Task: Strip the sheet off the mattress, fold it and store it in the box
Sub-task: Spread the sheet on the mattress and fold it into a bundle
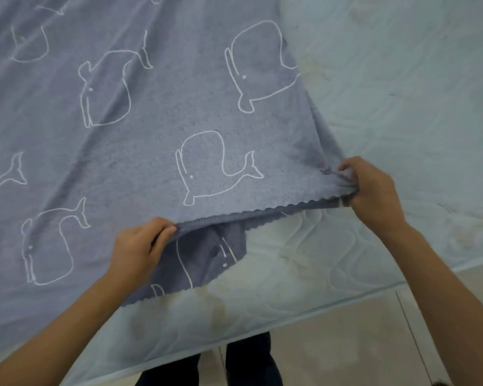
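Blue-grey sheet (151, 151) – white whale outlines – on pale quilted mattress (402, 107)

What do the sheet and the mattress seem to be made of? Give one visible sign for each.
The sheet: probably a soft, fleecy fabric, matt blue; its surface looks nubbly and it drapes in folds. The mattress: likely a quilted textile cover over padding, pale with a slight sheen; curved stitched lines puff its surface.

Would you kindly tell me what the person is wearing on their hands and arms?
The left hand and right hand are bare: no gloves, rings or watch show. The left forearm and right forearm are uncovered, with no sleeve in view.
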